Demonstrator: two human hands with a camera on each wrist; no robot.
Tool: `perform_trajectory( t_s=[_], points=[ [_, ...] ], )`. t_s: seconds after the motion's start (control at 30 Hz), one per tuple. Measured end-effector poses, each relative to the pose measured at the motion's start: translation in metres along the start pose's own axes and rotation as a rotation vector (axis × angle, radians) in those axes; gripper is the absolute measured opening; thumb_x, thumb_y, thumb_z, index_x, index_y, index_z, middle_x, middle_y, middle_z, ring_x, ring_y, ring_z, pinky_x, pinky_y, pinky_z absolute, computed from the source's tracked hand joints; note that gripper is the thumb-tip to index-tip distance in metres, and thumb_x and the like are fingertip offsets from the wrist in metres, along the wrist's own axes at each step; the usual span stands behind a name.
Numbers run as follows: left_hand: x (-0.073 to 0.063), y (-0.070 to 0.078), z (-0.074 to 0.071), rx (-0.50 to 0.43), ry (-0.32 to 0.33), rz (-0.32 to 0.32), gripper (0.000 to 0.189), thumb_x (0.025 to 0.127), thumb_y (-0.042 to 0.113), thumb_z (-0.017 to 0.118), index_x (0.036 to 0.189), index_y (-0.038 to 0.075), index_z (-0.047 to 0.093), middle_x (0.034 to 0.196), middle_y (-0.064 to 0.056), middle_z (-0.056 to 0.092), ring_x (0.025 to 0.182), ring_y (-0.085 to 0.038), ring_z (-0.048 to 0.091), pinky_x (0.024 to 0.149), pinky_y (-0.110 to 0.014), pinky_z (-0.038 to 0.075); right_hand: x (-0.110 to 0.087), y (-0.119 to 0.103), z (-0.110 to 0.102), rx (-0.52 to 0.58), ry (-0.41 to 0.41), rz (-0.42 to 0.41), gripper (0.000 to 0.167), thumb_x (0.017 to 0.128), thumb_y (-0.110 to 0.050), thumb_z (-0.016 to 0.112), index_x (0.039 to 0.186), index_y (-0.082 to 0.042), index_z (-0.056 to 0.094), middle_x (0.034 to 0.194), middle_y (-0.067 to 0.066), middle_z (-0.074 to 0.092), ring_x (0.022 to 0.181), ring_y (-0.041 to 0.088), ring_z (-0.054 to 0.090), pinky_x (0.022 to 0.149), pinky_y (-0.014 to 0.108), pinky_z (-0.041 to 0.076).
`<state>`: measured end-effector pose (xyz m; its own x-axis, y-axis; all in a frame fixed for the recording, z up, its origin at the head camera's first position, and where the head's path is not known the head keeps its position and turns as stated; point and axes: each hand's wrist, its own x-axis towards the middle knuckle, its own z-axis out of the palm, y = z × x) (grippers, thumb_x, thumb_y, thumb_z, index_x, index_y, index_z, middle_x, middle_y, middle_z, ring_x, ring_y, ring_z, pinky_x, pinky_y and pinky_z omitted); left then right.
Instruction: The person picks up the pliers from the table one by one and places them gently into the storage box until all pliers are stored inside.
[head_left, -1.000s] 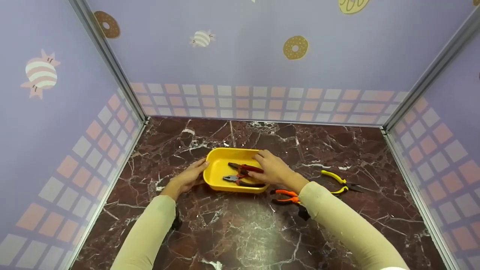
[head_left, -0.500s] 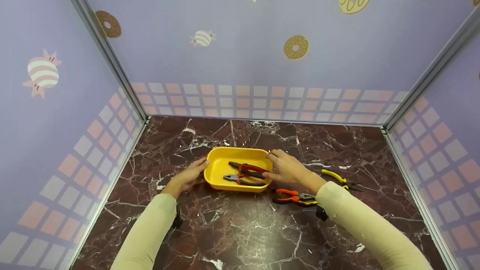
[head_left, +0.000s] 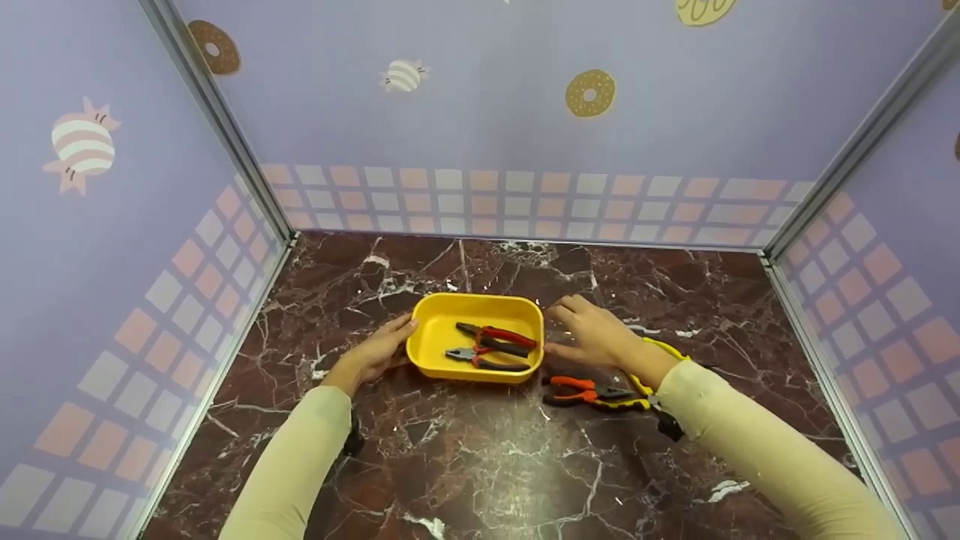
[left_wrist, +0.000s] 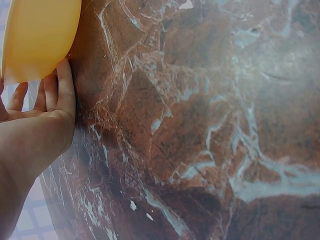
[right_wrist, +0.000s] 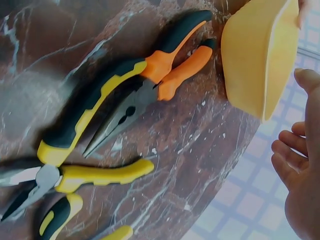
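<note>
A yellow plastic bin (head_left: 439,330) stands mid-table with two pliers inside. The upper pliers (head_left: 514,347) have red and black handles; below them lie grey-jawed combination pliers (head_left: 501,366). My left hand (head_left: 375,352) holds the bin's left side, fingers against the outer wall and thumb at the rim. Just off the right rim hovers my right hand (head_left: 596,337), holding nothing, its fingers loosely bent. Nearby lie orange-and-black long-nose pliers (right_wrist: 160,70) and yellow-and-black pliers (right_wrist: 47,177). More yellow handles (head_left: 664,346) show behind my right wrist, partly hidden.
The dark red marbled tabletop (head_left: 480,457) runs to a lilac back wall (head_left: 495,120) with printed squares. Side panels with metal edge strips (head_left: 817,150) stand to left and right.
My right hand has let go of the upper pliers and drawn back to the right, out of the bin. More of the pliers under my right forearm has come into view. The left hand stays put.
</note>
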<state>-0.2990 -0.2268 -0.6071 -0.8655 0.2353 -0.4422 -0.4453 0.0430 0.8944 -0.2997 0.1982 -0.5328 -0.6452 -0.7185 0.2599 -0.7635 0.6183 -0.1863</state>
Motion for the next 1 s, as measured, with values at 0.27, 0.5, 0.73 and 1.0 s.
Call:
perform_trajectory(
  t_s=[0.27,0.5,0.73,1.0],
  points=[
    [-0.003,0.001,0.001,0.011,0.001,-0.007,0.067,0.115,0.039,0.046,0.171,0.015,0.018,0.165,-0.017,0.041,0.144,-0.032,0.050,0.117,-0.051,0.045,-0.009,0.010,-0.008,-0.041,-0.022,0.000,0.062,0.094,-0.048,0.079,0.131,-0.001,0.066,0.125,0.015,0.063,0.111,0.032,0.061,0.087,0.049,0.061],
    [-0.003,0.002,0.000,-0.004,-0.004,-0.002,0.066,0.116,0.037,0.045,0.171,0.014,0.018,0.167,-0.017,0.037,0.147,-0.033,0.047,0.118,-0.051,0.044,-0.020,0.021,-0.013,-0.060,-0.034,0.047,0.070,0.093,-0.047,0.081,0.141,-0.001,0.062,0.131,0.016,0.063,0.119,0.033,0.061,0.094,0.052,0.059],
    [-0.002,0.002,0.001,-0.005,-0.005,0.003,0.066,0.116,0.037,0.046,0.171,0.014,0.019,0.165,-0.018,0.040,0.144,-0.033,0.049,0.117,-0.051,0.045,-0.034,0.031,-0.017,-0.062,-0.047,0.087,0.075,0.090,-0.045,0.084,0.142,0.003,0.061,0.129,0.018,0.063,0.119,0.035,0.061,0.099,0.053,0.057],
    [-0.001,0.001,0.001,-0.005,-0.020,0.016,0.067,0.116,0.038,0.045,0.171,0.013,0.017,0.165,-0.020,0.040,0.145,-0.034,0.049,0.118,-0.052,0.043,-0.046,0.042,-0.029,-0.081,-0.072,0.123,0.077,0.090,-0.046,0.084,0.143,0.004,0.060,0.132,0.020,0.062,0.117,0.035,0.061,0.095,0.053,0.058]
  ],
)
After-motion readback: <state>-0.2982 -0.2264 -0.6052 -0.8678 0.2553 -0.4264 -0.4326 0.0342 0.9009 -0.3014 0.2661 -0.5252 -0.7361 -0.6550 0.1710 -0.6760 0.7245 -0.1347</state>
